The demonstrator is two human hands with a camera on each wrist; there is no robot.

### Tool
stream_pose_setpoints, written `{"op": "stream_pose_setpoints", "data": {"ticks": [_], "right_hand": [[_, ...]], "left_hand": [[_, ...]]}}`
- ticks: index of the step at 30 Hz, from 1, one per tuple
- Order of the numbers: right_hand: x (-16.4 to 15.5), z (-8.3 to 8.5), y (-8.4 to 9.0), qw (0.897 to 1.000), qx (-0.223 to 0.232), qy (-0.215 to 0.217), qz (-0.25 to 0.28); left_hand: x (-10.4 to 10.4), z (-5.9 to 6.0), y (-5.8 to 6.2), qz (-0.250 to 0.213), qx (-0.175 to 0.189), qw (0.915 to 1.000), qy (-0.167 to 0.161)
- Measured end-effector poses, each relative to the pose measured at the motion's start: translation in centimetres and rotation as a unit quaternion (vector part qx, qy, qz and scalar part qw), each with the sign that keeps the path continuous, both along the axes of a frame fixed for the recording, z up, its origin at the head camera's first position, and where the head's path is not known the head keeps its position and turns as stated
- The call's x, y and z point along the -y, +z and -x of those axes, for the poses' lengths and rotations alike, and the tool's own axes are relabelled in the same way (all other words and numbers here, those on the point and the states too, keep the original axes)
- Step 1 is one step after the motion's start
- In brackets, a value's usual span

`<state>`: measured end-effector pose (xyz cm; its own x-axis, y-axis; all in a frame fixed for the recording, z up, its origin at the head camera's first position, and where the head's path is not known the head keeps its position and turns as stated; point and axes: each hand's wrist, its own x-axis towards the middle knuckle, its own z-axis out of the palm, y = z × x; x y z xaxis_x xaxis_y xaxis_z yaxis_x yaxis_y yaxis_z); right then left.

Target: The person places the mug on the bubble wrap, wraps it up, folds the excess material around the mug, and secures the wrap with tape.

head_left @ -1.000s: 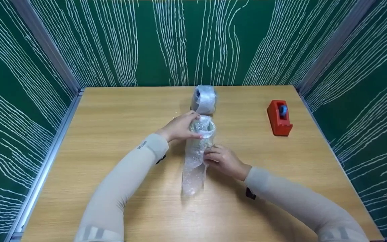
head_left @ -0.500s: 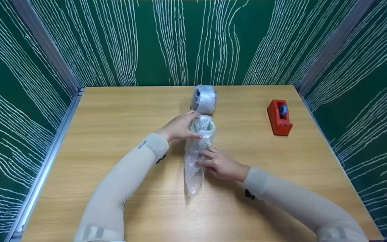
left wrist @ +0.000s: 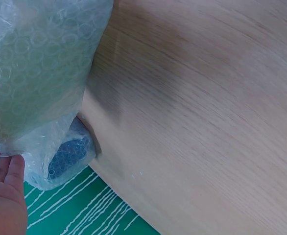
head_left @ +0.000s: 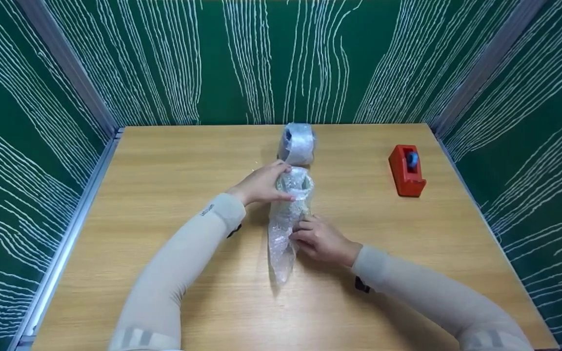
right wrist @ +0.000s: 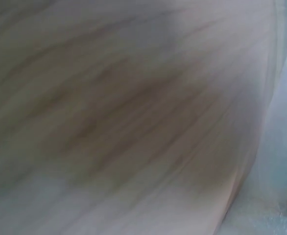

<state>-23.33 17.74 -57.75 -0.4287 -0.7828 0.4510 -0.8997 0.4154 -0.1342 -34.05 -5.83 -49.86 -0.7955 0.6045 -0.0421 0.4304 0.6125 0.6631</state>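
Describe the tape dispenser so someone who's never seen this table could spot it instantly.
Start at the wooden table ringed by green walls and look to its far right side. The tape dispenser stands there alone, well clear of the right hand. It is the only solid red thing; the bubble wrap in the middle is clear.

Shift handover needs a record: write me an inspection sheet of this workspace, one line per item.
Surface: wooden table, light grain, metal rail along its left edge.
Job's things: bubble-wrapped bundle lying lengthwise at the middle, loose wrap tail tapering toward the person; bubble wrap roll just behind it, at the far edge.
Clutter: red tape dispenser at the right, apart from both hands.
Hands: left hand holds the bundle's far end; right hand grips the wrap lower down, fingers curled on it.
Cables: nothing seen.
Surroundings: green walls with white wavy lines on three sides; the right wrist view is blurred.
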Motion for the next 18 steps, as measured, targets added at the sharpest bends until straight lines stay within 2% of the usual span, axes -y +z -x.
{"op": "stream_pose_setpoints", "data": {"ticks": [3, 6, 11, 14, 18], "right_hand": [[-0.3, -0.2, 0.0, 1.000, 0.014, -0.002, -0.028], [-0.2, -0.5, 0.0, 0.997, 0.024, -0.027, -0.067], [0.4, -0.8, -0.7, 0.992, -0.004, -0.075, -0.101], [0.8, -0.9, -0.8, 0.992, -0.020, -0.086, -0.087], [0.9, -1.0, -0.7, 0.996, -0.030, -0.080, -0.036]], "left_hand": [[0.0, 0.0, -0.1, -0.001, -0.002, 1.0000, -0.006], [0.1, -0.1, 0.0, -0.001, 0.006, 1.0000, -0.002], [0.0, -0.1, 0.0, -0.004, 0.013, 0.9999, 0.005], [0.0, -0.1, 0.0, -0.004, 0.016, 0.9998, 0.010], [0.0, -0.1, 0.0, -0.006, 0.020, 0.9997, 0.011]]}}
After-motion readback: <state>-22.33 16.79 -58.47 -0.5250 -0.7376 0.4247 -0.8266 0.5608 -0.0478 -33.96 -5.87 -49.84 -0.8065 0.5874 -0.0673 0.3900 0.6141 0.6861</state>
